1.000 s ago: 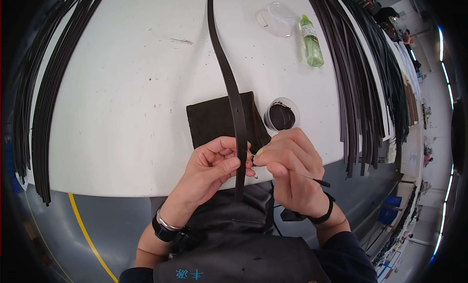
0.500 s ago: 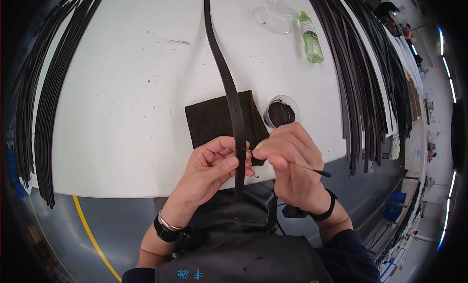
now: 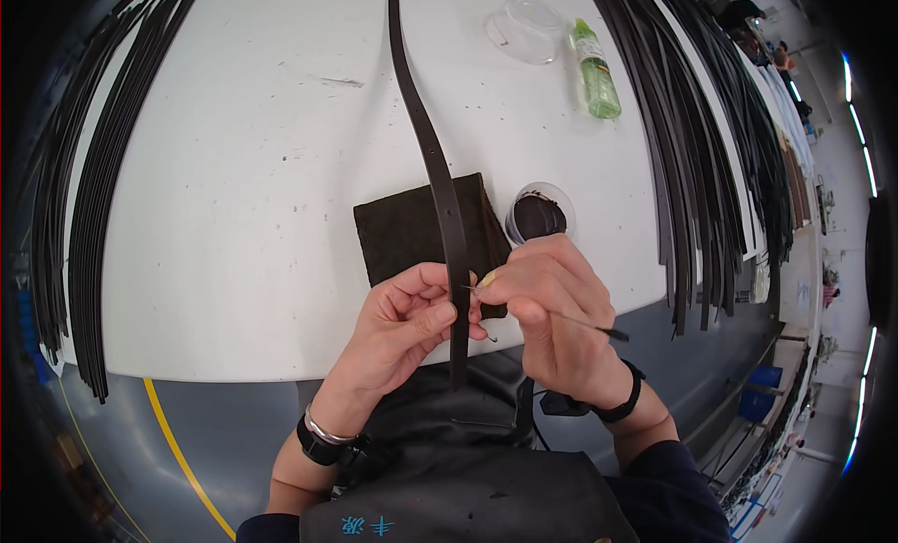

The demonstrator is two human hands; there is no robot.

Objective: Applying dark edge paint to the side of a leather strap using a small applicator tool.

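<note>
A long dark brown belt strap (image 3: 432, 155) with small holes runs from the far edge of the table down to my lap. My left hand (image 3: 395, 326) pinches it near its lower end, thumb on top and fingers behind. In my right hand (image 3: 566, 309) is a thin metal tool (image 3: 587, 325) with a dark far end, held like a pen. Its fine tip touches or nearly touches the strap's right edge, beside a hole; which, I cannot tell. Under the strap lies a folded dark cloth (image 3: 398, 227). A clear cup (image 3: 541, 214) with dark contents stands just beyond my right hand.
A green bottle (image 3: 597, 73) lies at the far right by a clear plastic lid (image 3: 526, 30). Bundles of dark straps hang over the table's left side (image 3: 112, 188) and right side (image 3: 687, 159). The white table's near edge (image 3: 234, 380) is close to my apron.
Both hands, the strap and the tool have shifted very slightly to the left together. Grips and the tool's place at the strap's edge look the same.
</note>
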